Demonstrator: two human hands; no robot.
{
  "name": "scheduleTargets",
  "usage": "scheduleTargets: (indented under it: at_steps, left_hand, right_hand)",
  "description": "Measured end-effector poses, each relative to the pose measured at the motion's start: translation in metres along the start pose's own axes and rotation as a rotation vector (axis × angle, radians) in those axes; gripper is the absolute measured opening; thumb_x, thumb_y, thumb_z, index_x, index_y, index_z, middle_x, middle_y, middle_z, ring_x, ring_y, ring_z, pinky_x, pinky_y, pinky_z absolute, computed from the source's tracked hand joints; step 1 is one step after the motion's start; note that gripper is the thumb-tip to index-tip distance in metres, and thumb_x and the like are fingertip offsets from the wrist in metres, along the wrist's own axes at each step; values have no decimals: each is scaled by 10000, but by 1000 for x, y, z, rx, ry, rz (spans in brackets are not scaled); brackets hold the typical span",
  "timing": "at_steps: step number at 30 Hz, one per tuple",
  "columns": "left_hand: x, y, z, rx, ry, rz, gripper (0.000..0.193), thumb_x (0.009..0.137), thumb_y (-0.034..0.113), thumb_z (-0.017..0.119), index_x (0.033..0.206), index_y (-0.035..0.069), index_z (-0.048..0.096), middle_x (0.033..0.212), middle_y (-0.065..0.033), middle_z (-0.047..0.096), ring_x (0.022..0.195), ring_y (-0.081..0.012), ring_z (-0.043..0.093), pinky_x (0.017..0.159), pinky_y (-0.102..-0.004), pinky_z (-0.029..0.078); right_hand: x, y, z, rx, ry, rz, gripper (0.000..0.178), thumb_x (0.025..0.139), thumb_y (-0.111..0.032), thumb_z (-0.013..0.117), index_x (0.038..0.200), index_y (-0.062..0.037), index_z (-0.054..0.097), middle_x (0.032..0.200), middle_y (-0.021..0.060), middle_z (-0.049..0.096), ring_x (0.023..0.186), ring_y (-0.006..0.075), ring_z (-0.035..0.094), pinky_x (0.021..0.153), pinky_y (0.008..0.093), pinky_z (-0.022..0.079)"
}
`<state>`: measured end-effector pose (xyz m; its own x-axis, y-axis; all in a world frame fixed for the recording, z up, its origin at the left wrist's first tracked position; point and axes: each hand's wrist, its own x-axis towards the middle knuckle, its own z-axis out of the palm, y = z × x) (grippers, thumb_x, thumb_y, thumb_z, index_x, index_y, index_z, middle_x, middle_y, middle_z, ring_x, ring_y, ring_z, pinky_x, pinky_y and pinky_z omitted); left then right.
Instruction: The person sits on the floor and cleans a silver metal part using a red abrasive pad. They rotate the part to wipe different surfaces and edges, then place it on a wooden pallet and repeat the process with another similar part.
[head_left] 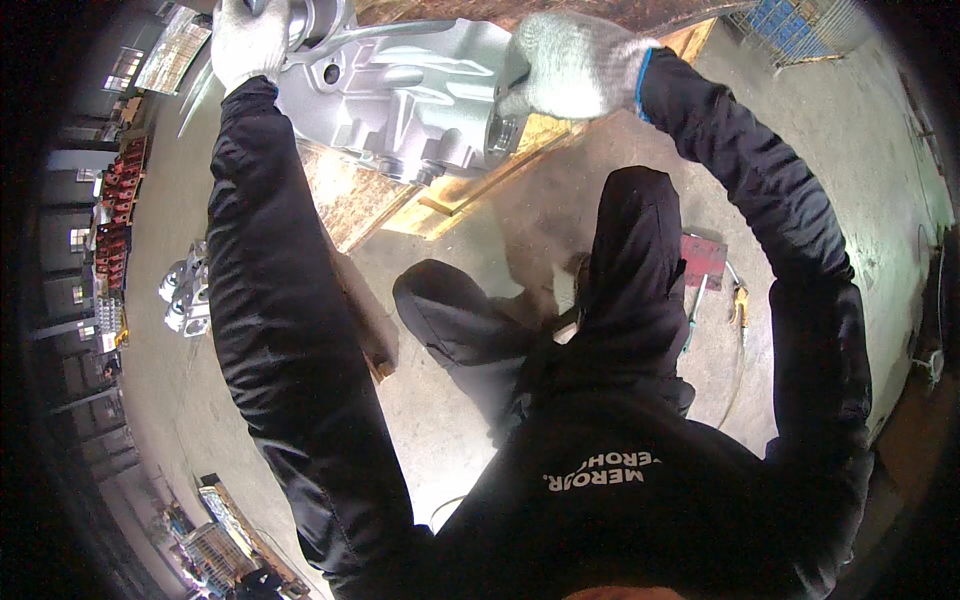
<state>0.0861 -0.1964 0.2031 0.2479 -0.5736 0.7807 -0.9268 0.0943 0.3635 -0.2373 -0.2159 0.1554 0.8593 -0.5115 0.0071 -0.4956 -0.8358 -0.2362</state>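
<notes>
Right hand [580,65] has its grip round one end of the metal casting [415,85], over wooden boards [345,190]; left hand [248,48] at the other, can't tell its grip. Looks like positioning; next needs steady support.

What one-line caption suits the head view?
Left hand and right hand, both gloved, at opposite ends of a silver metal casting over wooden boards.

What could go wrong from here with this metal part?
The smooth-looking metal part might slip against the gloved left hand and right hand. A hand might get pinched between the part and the wood below it. The person might trip over the hose on the floor.
</notes>
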Motion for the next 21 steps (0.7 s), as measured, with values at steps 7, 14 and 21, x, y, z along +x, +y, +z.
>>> scheduleTargets:
  at_steps: [7,14,21]
  left_hand:
    - [16,-28,1,31,-9,45,661,841,451,749,1418,162,606,1367,-169,651,1279,-348,609,1088,-419,447]
    - [5,-5,-5,12,-28,-62,647,866,410,747,1434,135,602,1407,-214,625,1326,-352,582,1118,-415,429]
    - [7,-5,-3,89,-14,-36,620,873,384,748,1417,124,607,1380,-193,649,1298,-325,606,1098,-404,444]
  right_hand:
    - [-7,29,-30,352,-159,265,551,801,-486,817,952,41,760,780,214,737,668,261,742,606,374,579]
    - [-3,84,74,781,-32,167,350,961,-400,746,1067,-68,783,676,10,647,539,65,575,480,236,469]
    - [-34,51,170,1274,162,401,424,969,-466,727,1215,-125,782,741,-5,630,642,73,560,569,262,466]
